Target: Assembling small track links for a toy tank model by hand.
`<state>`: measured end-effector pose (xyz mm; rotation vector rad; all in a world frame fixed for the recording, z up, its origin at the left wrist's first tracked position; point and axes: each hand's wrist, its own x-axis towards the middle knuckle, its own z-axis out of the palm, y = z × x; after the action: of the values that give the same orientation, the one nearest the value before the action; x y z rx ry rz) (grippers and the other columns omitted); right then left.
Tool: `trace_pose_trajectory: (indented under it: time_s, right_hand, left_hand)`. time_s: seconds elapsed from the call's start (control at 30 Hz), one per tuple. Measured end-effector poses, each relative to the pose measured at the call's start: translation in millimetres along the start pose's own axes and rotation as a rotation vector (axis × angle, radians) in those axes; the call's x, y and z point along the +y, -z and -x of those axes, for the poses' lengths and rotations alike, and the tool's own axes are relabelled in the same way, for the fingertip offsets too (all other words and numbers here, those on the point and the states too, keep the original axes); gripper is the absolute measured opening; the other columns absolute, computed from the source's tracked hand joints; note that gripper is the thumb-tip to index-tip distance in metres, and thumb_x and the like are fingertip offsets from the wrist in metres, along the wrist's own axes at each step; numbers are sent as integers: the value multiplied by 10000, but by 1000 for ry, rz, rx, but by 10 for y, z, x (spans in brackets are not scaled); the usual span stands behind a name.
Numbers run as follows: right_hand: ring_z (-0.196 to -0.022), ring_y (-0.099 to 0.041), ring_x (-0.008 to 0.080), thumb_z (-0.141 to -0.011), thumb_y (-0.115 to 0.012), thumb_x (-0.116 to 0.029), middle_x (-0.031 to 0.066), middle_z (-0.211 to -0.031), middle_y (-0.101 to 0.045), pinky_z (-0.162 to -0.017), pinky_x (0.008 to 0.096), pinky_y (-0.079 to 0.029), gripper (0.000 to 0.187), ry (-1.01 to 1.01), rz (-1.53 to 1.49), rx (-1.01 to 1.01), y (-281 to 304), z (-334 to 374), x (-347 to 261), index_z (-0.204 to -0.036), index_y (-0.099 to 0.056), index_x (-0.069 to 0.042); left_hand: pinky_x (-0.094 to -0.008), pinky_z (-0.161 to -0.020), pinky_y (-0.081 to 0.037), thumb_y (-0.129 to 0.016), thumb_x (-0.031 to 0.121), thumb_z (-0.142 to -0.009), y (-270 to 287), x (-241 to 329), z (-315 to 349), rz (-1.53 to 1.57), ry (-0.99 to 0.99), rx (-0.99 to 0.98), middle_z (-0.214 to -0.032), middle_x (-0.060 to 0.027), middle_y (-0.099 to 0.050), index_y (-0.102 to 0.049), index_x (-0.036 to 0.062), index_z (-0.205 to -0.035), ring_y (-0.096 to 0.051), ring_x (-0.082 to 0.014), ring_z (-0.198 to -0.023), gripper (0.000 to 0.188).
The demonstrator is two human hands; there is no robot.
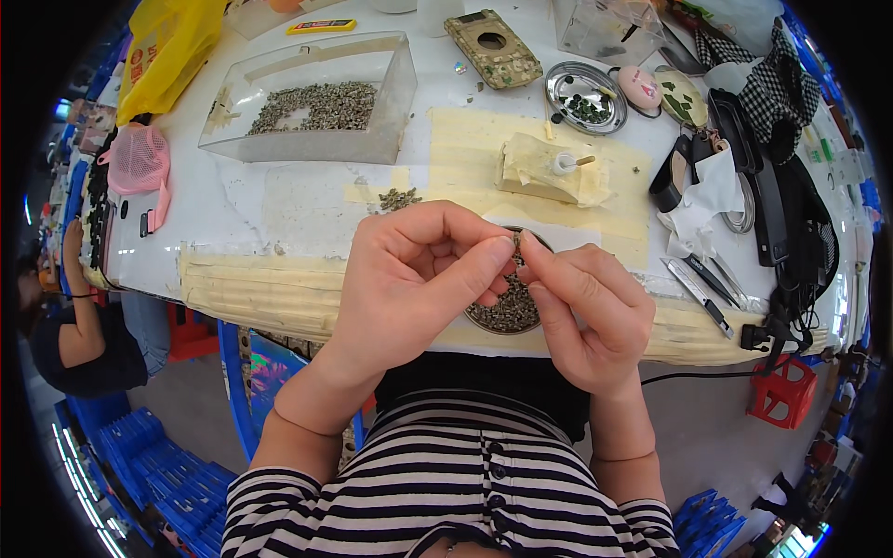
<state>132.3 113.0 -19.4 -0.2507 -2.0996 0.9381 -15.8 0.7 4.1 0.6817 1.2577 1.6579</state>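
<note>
My left hand [409, 284] and my right hand [593, 312] meet fingertip to fingertip at the table's near edge. Both are closed in a pinch around a tiny greyish-brown piece [517, 240], too small to name and partly covered by the fingers. Just below them stands a round dish [503, 328] full of similar small pieces, its left part hidden by my left hand. A loose little pile [398, 199] of the same pieces lies on the table beyond my left hand.
A clear box [400, 112] of small pieces stands far left. A taped block [539, 172] sits ahead, with a metal dish [614, 116] of dark green bits and a camouflage-patterned case [493, 51] behind. Utility knife [698, 296], tweezers and straps lie right. Someone works at far left.
</note>
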Motion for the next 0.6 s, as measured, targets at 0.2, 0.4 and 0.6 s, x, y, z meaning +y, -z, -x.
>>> trace_pose_trajectory:
  time_s: [0.2, 0.4, 0.6]
  right_hand:
    - [-630, -587, 181, -746, -738, 69, 67, -798, -648, -561, 289, -478, 410, 23, 35, -7, -4, -4, -10, -1146, -723, -15]
    - [-634, -593, 181, -746, -737, 69, 70, -797, -649, -558, 292, -480, 412, 28, 56, -26, -7, -15, -32, -1150, -719, -11]
    - [-647, -606, 181, -754, -738, 37, 84, -805, -661, -580, 277, -484, 406, -9, 3, 26, 5, -14, -16, -1158, -707, 10]
  left_hand:
    - [-205, -663, -545, -656, 33, -934, -7, -11, 7, 26, 4, -1, -868, -78, -709, -675, -43, -986, -657, -80, -742, 94]
    - [-205, -662, -546, -655, 33, -935, 6, -21, 15, 24, 8, 7, -868, -82, -710, -672, -42, -988, -657, -81, -738, 94]
    - [-201, -664, -538, -650, 6, -925, -33, -6, 1, 22, -9, 27, -856, -66, -696, -676, -43, -970, -653, -78, -748, 71]
